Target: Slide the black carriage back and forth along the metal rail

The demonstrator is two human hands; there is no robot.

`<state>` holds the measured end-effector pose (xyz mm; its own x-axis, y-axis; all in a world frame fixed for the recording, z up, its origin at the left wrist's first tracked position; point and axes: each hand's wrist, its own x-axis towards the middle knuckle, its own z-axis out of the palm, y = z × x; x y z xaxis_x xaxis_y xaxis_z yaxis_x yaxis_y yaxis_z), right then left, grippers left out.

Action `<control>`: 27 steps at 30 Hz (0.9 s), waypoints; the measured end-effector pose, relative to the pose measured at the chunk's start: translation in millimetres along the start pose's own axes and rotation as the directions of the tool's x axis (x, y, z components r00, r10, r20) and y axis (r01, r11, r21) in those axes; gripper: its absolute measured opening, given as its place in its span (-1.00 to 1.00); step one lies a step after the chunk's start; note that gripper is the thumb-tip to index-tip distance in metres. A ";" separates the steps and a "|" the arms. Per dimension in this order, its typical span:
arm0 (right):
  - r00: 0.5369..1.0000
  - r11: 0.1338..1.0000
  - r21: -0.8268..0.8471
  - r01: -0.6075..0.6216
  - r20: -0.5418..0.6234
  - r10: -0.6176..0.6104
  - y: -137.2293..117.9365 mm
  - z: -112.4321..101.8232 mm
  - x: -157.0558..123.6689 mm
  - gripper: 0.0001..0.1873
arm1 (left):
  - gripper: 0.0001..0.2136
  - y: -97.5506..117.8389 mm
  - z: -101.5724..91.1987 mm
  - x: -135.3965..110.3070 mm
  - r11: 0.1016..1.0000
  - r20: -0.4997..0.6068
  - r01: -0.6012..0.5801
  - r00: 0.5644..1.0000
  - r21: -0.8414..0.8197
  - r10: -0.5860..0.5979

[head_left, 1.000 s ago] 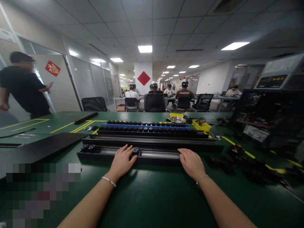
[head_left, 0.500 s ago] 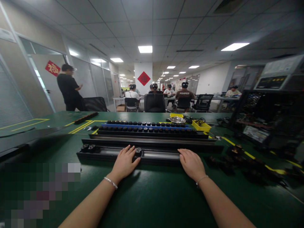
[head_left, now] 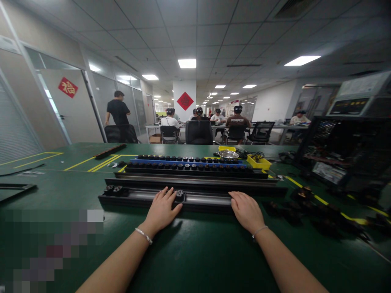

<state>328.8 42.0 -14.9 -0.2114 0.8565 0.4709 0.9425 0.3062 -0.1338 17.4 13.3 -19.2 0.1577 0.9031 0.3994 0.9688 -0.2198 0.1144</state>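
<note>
A long black channel rail lies crosswise in front of me. My left hand reaches over its middle, thumb on the near side and fingers across the channel, around a small black block with a grey, cross-shaped top. Part of that block is hidden by the hand. On the right, my right hand has its fingers over the rail, gripping it, with the fingertips partly out of sight. Several more black blocks sit at the channel's left end.
Behind are another black rail and a blue strip between rows of small black parts. Loose black parts lie on the right, near an open equipment rack. A yellow tray and metal dish stand farther back.
My left hand and the small block have shifted slightly right along the rail. My right hand stays put. A person in black at the back left has walked rightward; dark frame pieces at left have shifted.
</note>
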 end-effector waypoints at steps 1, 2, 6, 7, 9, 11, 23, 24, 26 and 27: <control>1.000 1.000 0.000 -0.001 -0.001 0.001 -0.1 0.0 0.0 -0.56 | -0.53 0.4 -0.3 -0.1 1.000 -0.008 -0.002 1.000 -0.001 0.002; 1.000 1.000 -0.001 -0.002 -0.002 0.002 -0.1 0.1 0.0 -0.56 | -0.55 0.7 -0.7 -0.2 1.000 -0.018 -0.004 1.000 -0.001 0.004; 1.000 1.000 0.002 0.000 -0.002 0.000 -0.1 0.3 -0.2 -0.56 | -0.61 2.2 -2.6 -0.3 1.000 -0.066 -0.017 0.998 -0.008 0.016; 1.000 1.000 0.003 0.001 -0.002 -0.001 -0.1 0.3 -0.3 -0.56 | -0.63 2.4 -2.9 -0.2 1.000 -0.075 -0.022 0.997 -0.015 0.021; 1.000 1.000 0.003 0.000 -0.001 0.000 -0.1 0.2 -0.5 -0.56 | -0.65 2.5 -3.0 -0.1 0.999 -0.088 -0.031 0.996 -0.032 0.028; 1.000 1.000 0.001 0.000 0.000 0.000 -0.1 0.1 -0.7 -0.55 | -0.66 2.3 -2.6 -0.3 0.998 -0.090 -0.037 0.995 -0.047 0.033; 1.000 1.000 0.002 -0.002 0.000 0.002 -0.8 -0.7 -0.3 -0.55 | -0.66 2.3 -0.9 -1.4 0.991 -0.076 -0.114 0.991 -0.072 0.109; 1.000 1.000 0.000 -0.003 0.001 0.003 -1.1 -0.9 -0.3 -0.55 | -0.66 2.2 -0.8 -1.4 0.990 -0.075 -0.115 0.991 -0.076 0.109; 1.000 1.000 -0.003 -0.005 0.001 0.005 -1.3 -1.0 -0.4 -0.56 | -0.66 1.8 -0.7 -1.3 0.990 -0.070 -0.113 0.992 -0.083 0.107; 1.000 1.000 -0.005 -0.005 0.000 0.005 -1.2 -0.7 -0.4 -0.56 | -0.65 1.6 -0.8 -1.2 0.990 -0.066 -0.111 0.992 -0.086 0.105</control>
<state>327.9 41.0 -14.3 -0.2069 0.8580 0.4701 0.9447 0.3001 -0.1319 18.6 11.5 -18.8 0.2457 0.8488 0.4682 0.9254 -0.3492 0.1475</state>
